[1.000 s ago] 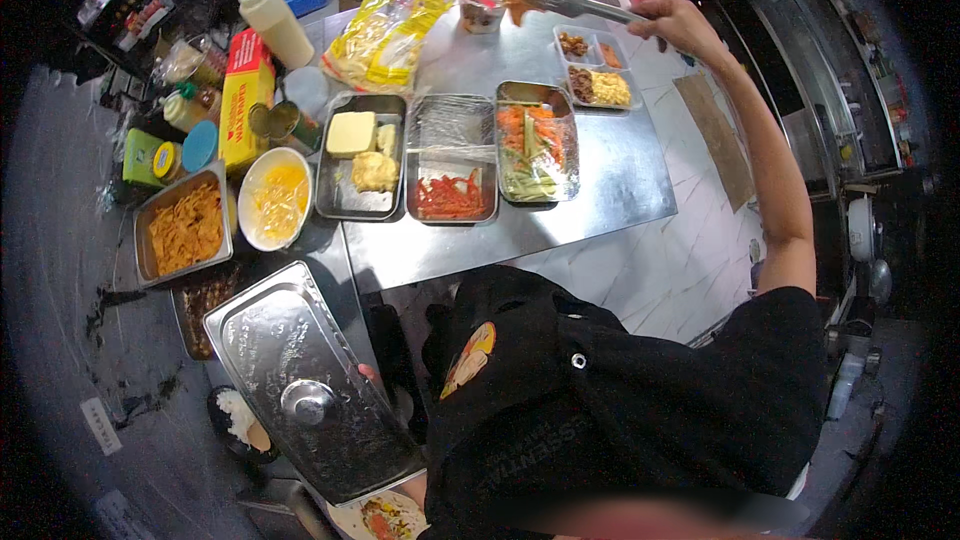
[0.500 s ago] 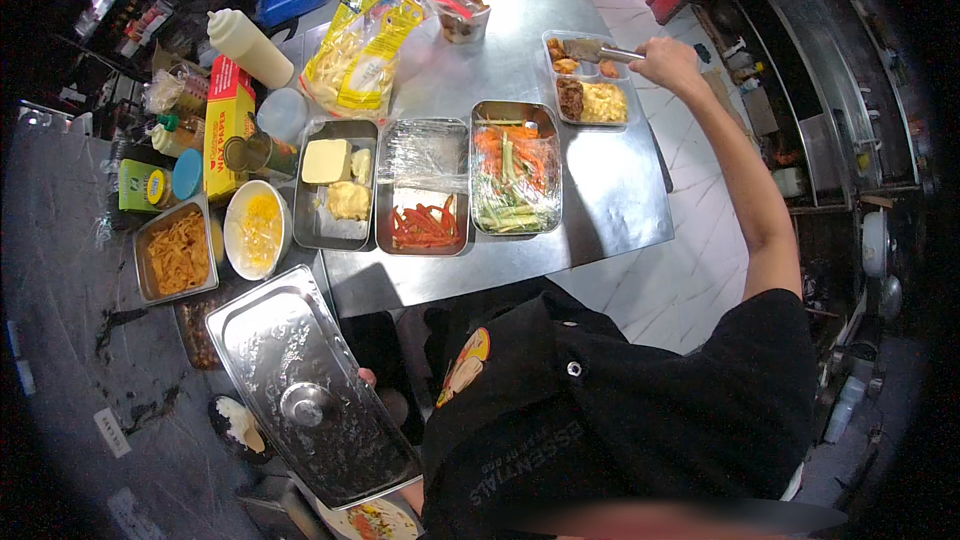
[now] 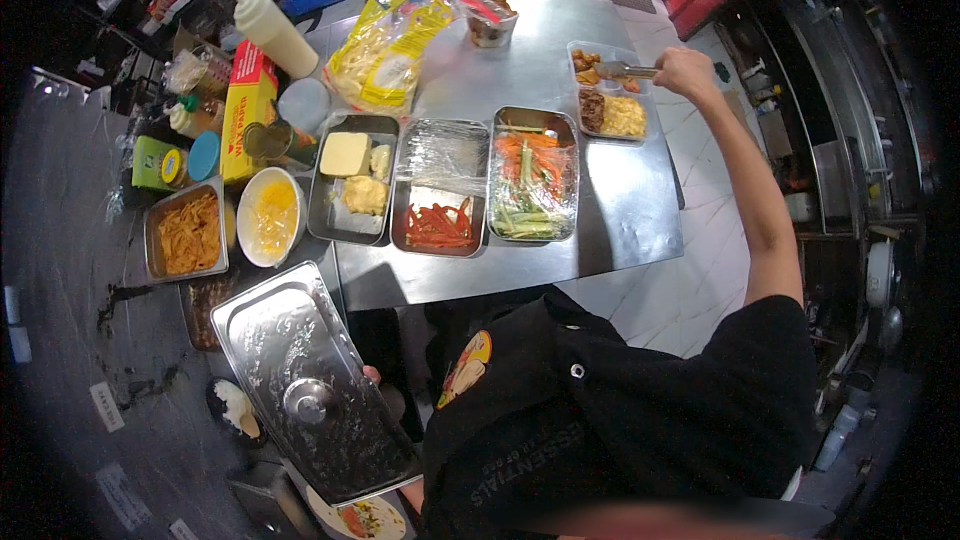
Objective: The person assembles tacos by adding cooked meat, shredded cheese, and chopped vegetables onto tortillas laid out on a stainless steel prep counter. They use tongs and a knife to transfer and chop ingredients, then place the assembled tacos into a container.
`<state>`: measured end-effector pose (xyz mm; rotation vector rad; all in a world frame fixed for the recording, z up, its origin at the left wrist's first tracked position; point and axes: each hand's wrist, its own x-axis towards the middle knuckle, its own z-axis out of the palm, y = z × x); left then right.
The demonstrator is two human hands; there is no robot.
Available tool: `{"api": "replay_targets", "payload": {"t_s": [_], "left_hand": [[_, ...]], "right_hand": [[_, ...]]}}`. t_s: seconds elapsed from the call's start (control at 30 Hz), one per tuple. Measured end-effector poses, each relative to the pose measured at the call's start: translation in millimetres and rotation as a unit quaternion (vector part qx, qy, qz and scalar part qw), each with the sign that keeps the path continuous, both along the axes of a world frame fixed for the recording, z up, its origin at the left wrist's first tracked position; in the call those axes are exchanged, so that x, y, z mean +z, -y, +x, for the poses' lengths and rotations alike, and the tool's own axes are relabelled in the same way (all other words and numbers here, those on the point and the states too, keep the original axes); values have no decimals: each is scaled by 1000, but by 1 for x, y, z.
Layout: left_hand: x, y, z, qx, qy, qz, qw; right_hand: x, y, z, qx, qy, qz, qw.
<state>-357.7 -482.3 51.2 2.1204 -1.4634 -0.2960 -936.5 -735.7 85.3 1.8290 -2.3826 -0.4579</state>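
At one o'clock, your clear plastic divided tray (image 3: 622,53) has food in every part; one looks barely filled. Your right hand (image 3: 685,73) has its fingers around silver metal tongs (image 3: 636,71) there. Your left hand (image 3: 372,375) holds a big silver metal lid (image 3: 270,340), seven o'clock.

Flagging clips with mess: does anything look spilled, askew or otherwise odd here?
Two small things. The bag sits askew, its red-striped end overlapping the cup in this view. Dark smears mark the grey surface at left, possibly stains or wear.
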Motion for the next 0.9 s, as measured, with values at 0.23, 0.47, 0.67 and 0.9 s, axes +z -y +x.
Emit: {"api": "replay_targets", "payload": {"t_s": [0.23, 0.47, 0.67, 0.9], "left_hand": [[4, 0, 39, 9, 1, -15, 1000], [12, 2, 110, 65, 83, -9, 994], [17, -9, 139, 87, 134, 26, 987], [-6, -50, 184, -46, 126, 81, 988]], "right_hand": [[3, -34, -20, -121, 275, -70, 951], [91, 7, 134, 9, 524, -84, 848], [89, 63, 445, 403, 296, -53, 864], [23, 161, 624, 464, 139, 57, 873]]}}
